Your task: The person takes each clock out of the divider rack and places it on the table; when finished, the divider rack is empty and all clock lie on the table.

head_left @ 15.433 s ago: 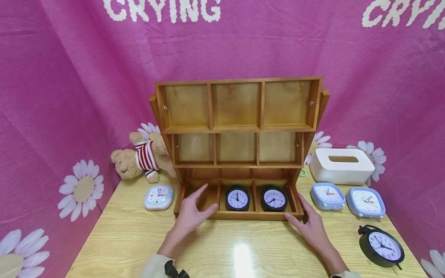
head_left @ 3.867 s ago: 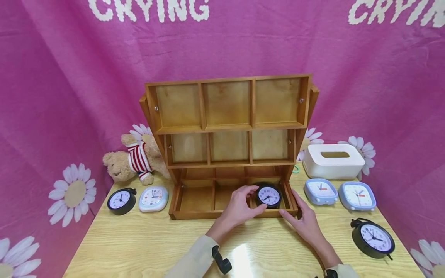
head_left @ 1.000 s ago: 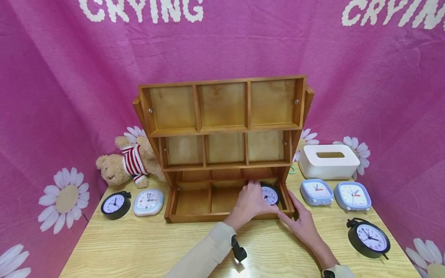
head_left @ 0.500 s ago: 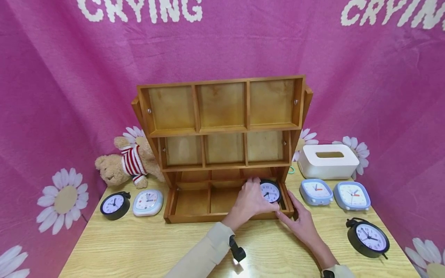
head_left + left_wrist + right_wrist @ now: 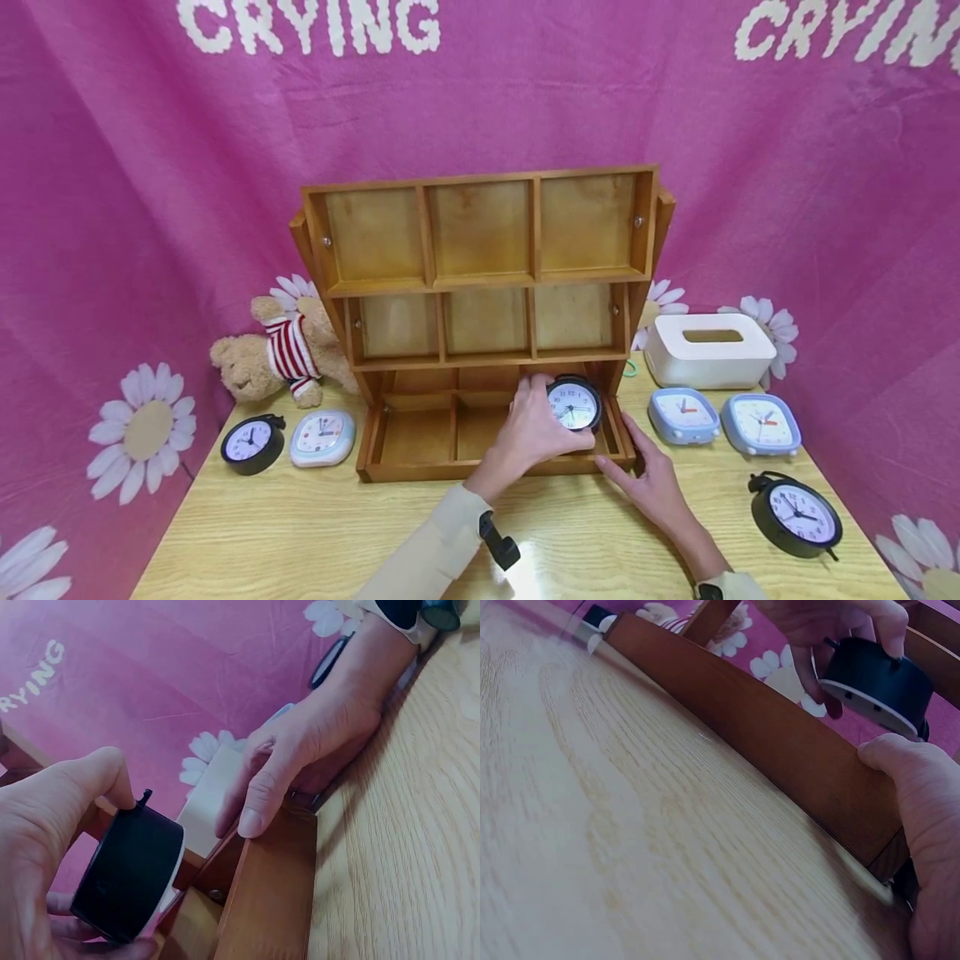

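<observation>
My left hand (image 5: pixel 531 423) grips a round black alarm clock (image 5: pixel 573 406) by its sides, thumb at the lower edge and fingers behind. The clock is raised over the lower right compartment of a tiered wooden shelf (image 5: pixel 480 284), its white face towards me. In the left wrist view the black casing (image 5: pixel 131 874) shows between thumb and fingers. My right hand (image 5: pixel 660 490) holds the shelf's front right corner, thumb on the front board (image 5: pixel 780 735) and fingers along the outer side. The right wrist view shows the clock (image 5: pixel 881 682) clear above that board.
Left of the shelf lie a black alarm clock (image 5: pixel 252 444), a pale blue-and-white clock (image 5: pixel 322 437) and a teddy bear (image 5: pixel 288 354). On the right stand two blue clocks (image 5: pixel 684 415), another black alarm clock (image 5: pixel 797 515) and a white tissue box (image 5: pixel 710 354).
The middle compartment's black clock has moved to the table's far left. My left hand then took hold of the right compartment's clock and lifted it slightly. The right hand stays at the corner.
</observation>
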The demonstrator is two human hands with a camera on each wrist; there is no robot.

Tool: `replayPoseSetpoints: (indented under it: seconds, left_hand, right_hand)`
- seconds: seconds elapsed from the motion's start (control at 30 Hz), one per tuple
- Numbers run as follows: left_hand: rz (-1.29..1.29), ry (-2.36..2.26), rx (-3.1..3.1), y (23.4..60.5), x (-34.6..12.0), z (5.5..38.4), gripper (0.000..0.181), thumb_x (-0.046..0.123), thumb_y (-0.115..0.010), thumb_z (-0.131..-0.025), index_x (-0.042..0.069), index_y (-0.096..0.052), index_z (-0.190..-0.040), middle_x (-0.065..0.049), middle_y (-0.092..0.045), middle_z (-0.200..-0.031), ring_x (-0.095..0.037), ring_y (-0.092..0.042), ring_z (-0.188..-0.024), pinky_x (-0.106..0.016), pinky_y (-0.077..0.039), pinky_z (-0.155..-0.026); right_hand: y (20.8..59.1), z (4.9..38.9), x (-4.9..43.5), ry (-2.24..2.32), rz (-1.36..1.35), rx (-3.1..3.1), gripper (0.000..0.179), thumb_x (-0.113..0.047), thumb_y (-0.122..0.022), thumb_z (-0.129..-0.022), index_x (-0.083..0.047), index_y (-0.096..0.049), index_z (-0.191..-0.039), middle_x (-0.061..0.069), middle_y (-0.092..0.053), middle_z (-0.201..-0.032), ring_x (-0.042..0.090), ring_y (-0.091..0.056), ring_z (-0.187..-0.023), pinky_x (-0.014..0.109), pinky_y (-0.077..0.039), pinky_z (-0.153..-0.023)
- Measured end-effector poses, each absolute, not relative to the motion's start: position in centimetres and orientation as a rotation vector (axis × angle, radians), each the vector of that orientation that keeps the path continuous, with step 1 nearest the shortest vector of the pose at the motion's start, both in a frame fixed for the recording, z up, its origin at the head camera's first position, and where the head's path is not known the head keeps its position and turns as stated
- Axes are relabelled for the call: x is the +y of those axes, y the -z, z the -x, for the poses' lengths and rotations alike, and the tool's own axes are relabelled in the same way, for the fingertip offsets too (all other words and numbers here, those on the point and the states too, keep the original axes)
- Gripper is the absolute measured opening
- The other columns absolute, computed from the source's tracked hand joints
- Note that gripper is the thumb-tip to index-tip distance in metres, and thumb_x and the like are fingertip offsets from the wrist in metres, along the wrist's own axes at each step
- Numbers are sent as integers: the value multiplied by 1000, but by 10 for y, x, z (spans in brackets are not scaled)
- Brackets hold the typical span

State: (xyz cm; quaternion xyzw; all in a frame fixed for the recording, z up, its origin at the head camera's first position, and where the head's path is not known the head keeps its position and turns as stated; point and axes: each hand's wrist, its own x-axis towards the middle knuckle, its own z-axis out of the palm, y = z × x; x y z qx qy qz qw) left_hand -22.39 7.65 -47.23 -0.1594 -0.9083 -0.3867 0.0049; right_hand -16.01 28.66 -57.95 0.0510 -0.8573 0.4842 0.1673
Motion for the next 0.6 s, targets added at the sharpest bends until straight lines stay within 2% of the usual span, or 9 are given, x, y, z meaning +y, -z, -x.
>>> replayPoseSetpoints:
  seconds: [0.37, 0.6]
  left_hand:
    - [474, 1280, -2656, 481, 37, 213, 84, 42, -91, -59, 11, -56, -129, -1, -55, -120, -21, -59, -104, -36, -55, -85]
    - [444, 1298, -2571, 492, 4, 203, 77, 43, -93, -59, 13, -60, -121, 4, -56, -115, -18, -60, -102, -35, -55, -83]
  right_hand:
    - [582, 161, 288, -1368, -129, -2451, 85, -22, -82, -93, -5, -36, -162, 21, -46, -159, 39, -50, -137, 2, -34, -99]
    - [582, 161, 290, -1430, -137, -2442, 86, -20, -81, -93, 0, -33, -162, 26, -42, -160, 42, -46, -139, 2, -34, -99]
